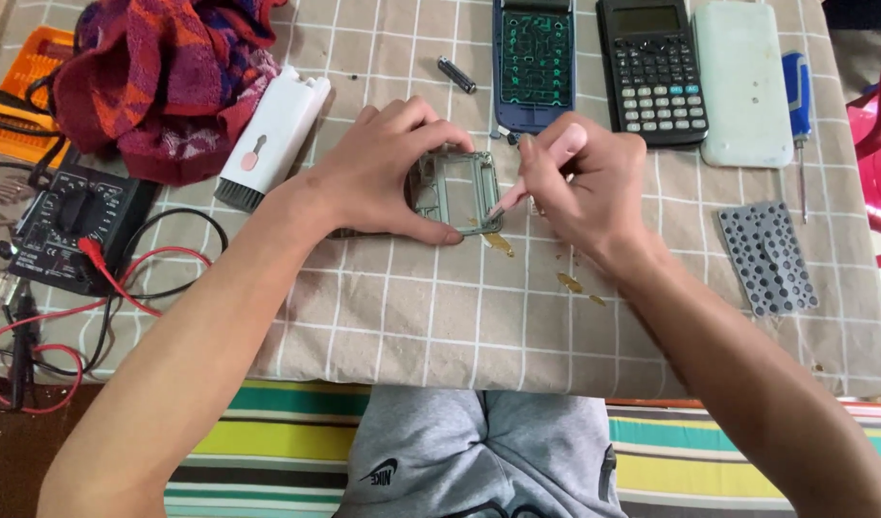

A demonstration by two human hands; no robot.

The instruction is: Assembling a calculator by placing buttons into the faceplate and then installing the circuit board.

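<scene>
The frame [459, 192], a small grey-green rectangular part, lies on the checked cloth [411, 317] near the middle of the table. The left hand [387, 168] pinches it, thumb on the near edge and fingers curled over the far edge. The right hand [579, 177] is closed around one pink tool [541, 173], whose tip touches the frame's near right corner.

Three small yellowish scraps [499, 244] lie on the cloth just near and right of the frame.

Far from the hands stand one opened calculator body [534, 59] showing a green circuit board, one whole black calculator [651, 67] to its right, and one pale back cover [744, 82] further right. One blue-handled screwdriver [798, 105] lies beside that cover. One grey key mat [767, 257] rests at the right. One battery [457, 74] lies left of the opened body.

To the left are one white brush tool [272, 134], one red patterned towel [167, 77], and one black multimeter [71, 225] with red and black leads [124, 288].
</scene>
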